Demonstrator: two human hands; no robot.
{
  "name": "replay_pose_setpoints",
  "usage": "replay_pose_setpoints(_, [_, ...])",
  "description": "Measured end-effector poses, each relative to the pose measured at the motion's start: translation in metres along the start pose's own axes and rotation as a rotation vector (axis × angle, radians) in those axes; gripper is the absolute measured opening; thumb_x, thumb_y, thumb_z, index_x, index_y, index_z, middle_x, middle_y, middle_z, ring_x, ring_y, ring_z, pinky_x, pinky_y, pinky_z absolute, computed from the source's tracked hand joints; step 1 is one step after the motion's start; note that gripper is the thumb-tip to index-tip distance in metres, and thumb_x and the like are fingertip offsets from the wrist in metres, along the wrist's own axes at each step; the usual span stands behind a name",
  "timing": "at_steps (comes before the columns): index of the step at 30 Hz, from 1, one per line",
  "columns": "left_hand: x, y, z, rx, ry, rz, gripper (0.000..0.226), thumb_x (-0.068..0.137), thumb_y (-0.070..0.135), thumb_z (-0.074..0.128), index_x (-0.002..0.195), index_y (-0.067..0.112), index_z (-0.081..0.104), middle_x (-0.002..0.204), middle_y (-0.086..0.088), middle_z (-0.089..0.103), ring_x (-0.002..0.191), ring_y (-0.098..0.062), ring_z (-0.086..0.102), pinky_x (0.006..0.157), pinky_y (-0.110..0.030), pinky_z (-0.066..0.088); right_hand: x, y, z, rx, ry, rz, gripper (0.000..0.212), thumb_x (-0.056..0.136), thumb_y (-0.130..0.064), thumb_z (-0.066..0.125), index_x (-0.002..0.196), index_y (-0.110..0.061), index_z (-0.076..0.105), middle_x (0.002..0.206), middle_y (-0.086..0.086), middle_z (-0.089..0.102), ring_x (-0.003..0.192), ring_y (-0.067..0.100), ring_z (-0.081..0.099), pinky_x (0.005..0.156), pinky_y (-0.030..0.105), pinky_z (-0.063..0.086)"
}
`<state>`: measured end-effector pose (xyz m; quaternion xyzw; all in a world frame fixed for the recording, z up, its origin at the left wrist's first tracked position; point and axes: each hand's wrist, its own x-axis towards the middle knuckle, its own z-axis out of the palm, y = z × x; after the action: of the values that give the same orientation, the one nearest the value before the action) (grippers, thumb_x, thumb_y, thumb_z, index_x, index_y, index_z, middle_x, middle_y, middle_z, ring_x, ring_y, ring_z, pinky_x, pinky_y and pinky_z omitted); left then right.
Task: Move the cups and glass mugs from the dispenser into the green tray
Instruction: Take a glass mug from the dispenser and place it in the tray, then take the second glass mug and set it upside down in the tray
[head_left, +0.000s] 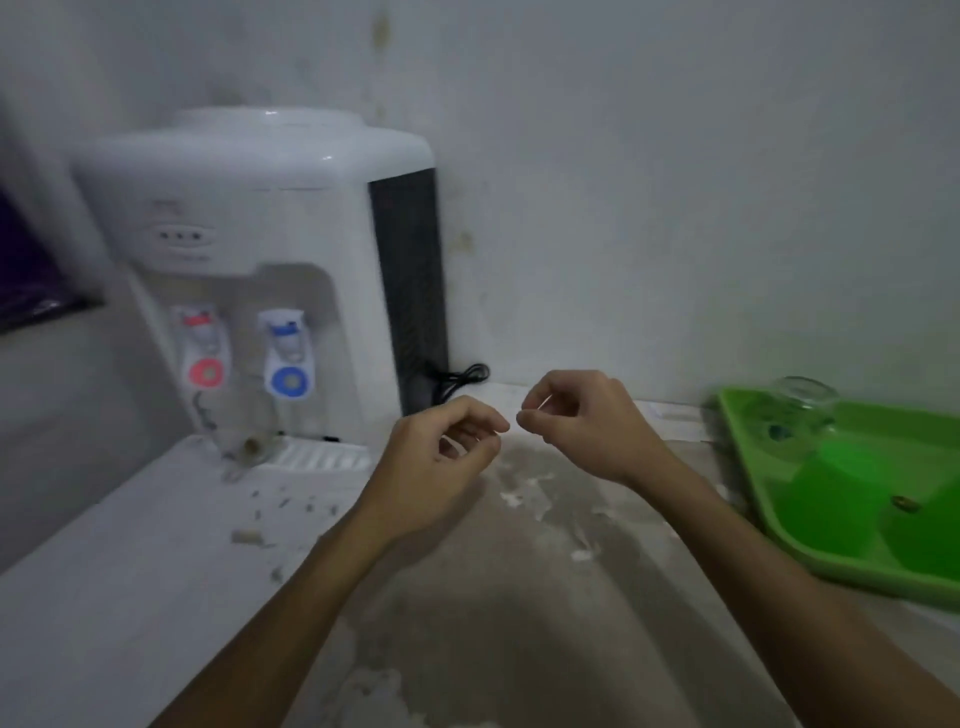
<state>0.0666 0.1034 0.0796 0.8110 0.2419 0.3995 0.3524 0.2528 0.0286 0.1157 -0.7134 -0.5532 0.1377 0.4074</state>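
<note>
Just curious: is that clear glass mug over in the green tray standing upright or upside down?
Cannot tell: the glass mug rests in the green tray, but blur hides which end is up.

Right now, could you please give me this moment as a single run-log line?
left hand: empty, fingers curled | right hand: empty | glass mug: under red tap | green tray: holds glass mug, green cups

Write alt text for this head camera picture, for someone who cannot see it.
Two bare hands, left and right, hover loosely curled and empty over a stained counter. At left, a clear glass mug stands under the taps of a white water dispenser; at right, a green tray holds another glass mug.
</note>
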Motion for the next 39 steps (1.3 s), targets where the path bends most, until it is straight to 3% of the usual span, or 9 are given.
replay_pose_setpoints(3, [-0.026,-0.013,-0.034,0.071,0.149,0.002,0.020,0.088,0.018,0.072,0.090,0.039,0.071,0.092,0.014,0.073,0.083,-0.013,0.068,0.065,-0.018,0.050,-0.006,-0.015,0.034,0.036,-0.076,-0.029,0.008,0.083,-0.030,0.075,0.079,-0.023,0.074,0.071,-0.002,0.074,0.066,0.015,0.071,0.060,0.026,0.054])
replay_pose_setpoints(6, [-0.041,-0.035,-0.065,0.164,0.341,-0.019,0.023,0.088,0.006,0.073,0.091,0.029,0.071,0.095,0.008,0.070,0.083,-0.013,0.065,0.062,-0.021,0.048,-0.011,-0.025,0.065,0.097,-0.147,-0.038,0.006,0.084,-0.023,0.073,0.080,-0.018,0.075,0.074,0.005,0.075,0.073,0.022,0.073,0.068,0.034,0.057])
replay_pose_setpoints(10, [-0.051,-0.060,-0.108,0.237,0.623,-0.100,0.034,0.083,0.003,0.075,0.099,0.030,0.064,0.103,0.007,0.060,0.087,-0.004,0.058,0.074,-0.015,0.047,-0.018,-0.039,0.101,0.176,-0.231,-0.022,0.007,0.087,-0.016,0.071,0.082,-0.012,0.076,0.078,0.015,0.077,0.070,0.025,0.073,0.069,0.033,0.058])
replay_pose_setpoints(14, [-0.048,-0.087,-0.140,0.333,0.757,-0.206,0.049,0.080,0.009,0.080,0.121,0.022,0.058,0.121,0.003,0.048,0.106,-0.014,0.054,0.083,-0.008,0.039,-0.021,-0.045,0.119,0.240,-0.288,0.019,0.010,0.089,-0.013,0.070,0.087,-0.005,0.076,0.083,0.018,0.077,0.069,0.020,0.070,0.079,0.039,0.061])
replay_pose_setpoints(18, [-0.037,-0.111,-0.160,0.325,0.699,-0.330,0.069,0.081,0.023,0.085,0.138,0.019,0.047,0.138,-0.004,0.047,0.116,-0.015,0.051,0.090,-0.029,0.044,-0.020,-0.049,0.120,0.264,-0.304,0.031,0.010,0.090,-0.012,0.068,0.088,-0.006,0.076,0.084,0.016,0.077,0.070,0.020,0.070,0.069,0.026,0.060])
replay_pose_setpoints(21, [-0.027,-0.123,-0.165,0.237,0.596,-0.415,0.079,0.077,0.035,0.087,0.142,0.022,0.042,0.134,0.001,0.051,0.115,-0.018,0.055,0.090,-0.033,0.047,-0.016,-0.051,0.118,0.268,-0.300,0.046,0.010,0.091,-0.013,0.067,0.088,-0.007,0.076,0.083,0.014,0.078,0.064,0.012,0.068,0.055,0.011,0.049])
replay_pose_setpoints(30, [-0.021,-0.130,-0.159,0.154,0.620,-0.465,0.080,0.071,0.045,0.089,0.138,0.023,0.053,0.119,0.002,0.063,0.107,-0.022,0.064,0.091,-0.040,0.058,-0.010,-0.043,0.118,0.350,-0.315,0.088,0.011,0.093,-0.010,0.066,0.087,-0.008,0.075,0.080,0.010,0.076,0.058,0.005,0.066,0.052,0.010,0.047])
replay_pose_setpoints(35, [-0.032,-0.110,-0.153,0.105,0.524,-0.474,0.079,0.067,0.042,0.094,0.135,0.023,0.059,0.112,0.003,0.067,0.099,-0.020,0.069,0.080,-0.030,0.060,-0.017,-0.037,0.114,0.369,-0.319,0.102,0.012,0.094,-0.009,0.065,0.088,-0.008,0.075,0.083,0.011,0.075,0.063,0.008,0.066,0.053,0.009,0.046])
replay_pose_setpoints(39, [-0.046,-0.083,-0.139,0.074,0.387,-0.449,0.070,0.065,0.041,0.094,0.127,0.028,0.064,0.111,0.005,0.071,0.100,-0.017,0.071,0.079,-0.028,0.062,-0.021,-0.030,0.100,0.412,-0.306,0.118,0.011,0.094,-0.008,0.065,0.087,-0.007,0.074,0.085,0.014,0.075,0.055,-0.001,0.065,0.052,0.009,0.046])
